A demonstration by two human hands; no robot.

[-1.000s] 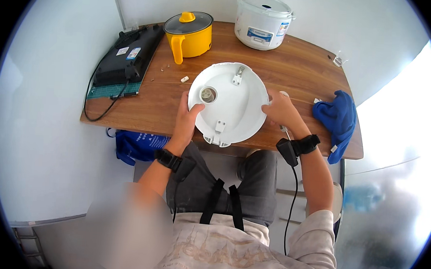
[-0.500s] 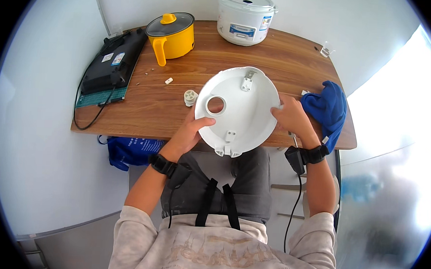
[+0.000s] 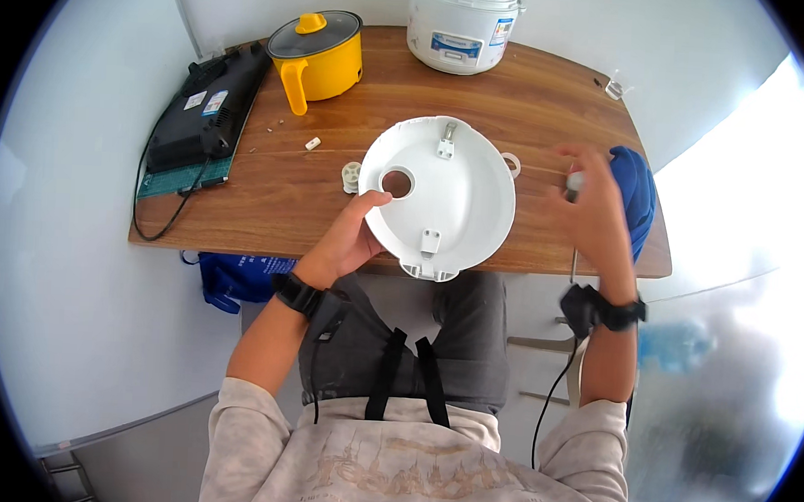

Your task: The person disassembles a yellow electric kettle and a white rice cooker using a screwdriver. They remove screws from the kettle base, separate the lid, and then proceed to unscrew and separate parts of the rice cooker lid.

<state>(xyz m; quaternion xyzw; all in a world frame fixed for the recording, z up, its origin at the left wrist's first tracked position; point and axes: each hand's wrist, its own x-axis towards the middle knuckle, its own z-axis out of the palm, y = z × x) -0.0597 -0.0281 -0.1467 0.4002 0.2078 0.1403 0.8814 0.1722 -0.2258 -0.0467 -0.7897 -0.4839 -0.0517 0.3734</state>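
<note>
My left hand [image 3: 348, 239] grips a white round plastic shell [image 3: 460, 186] by its lower left rim, thumb over the edge beside a round hole. Its hollow inside faces up, with small brackets near the top and bottom. At the right, my right hand [image 3: 595, 211] is apart from the shell and blurred. It is closed on a screwdriver [image 3: 576, 180] with a red and black handle; a thin shaft points down toward me. A small white wheel-like part [image 3: 351, 177] lies left of the shell. A white ring [image 3: 512, 164] shows at its right edge.
A yellow pot [image 3: 330, 70] with a glass lid and a white rice cooker [image 3: 459, 36] stand at the back. On the left lies a black appliance [image 3: 205, 109] on a green mat [image 3: 165, 182]. A blue cloth [image 3: 634, 195] rests at the right; a small white piece [image 3: 312, 144] lies mid-table.
My right hand has let go of the shell's right side and moved right, near the blue cloth. The shell, still in my left hand, has shifted slightly left, and the white ring now shows.
</note>
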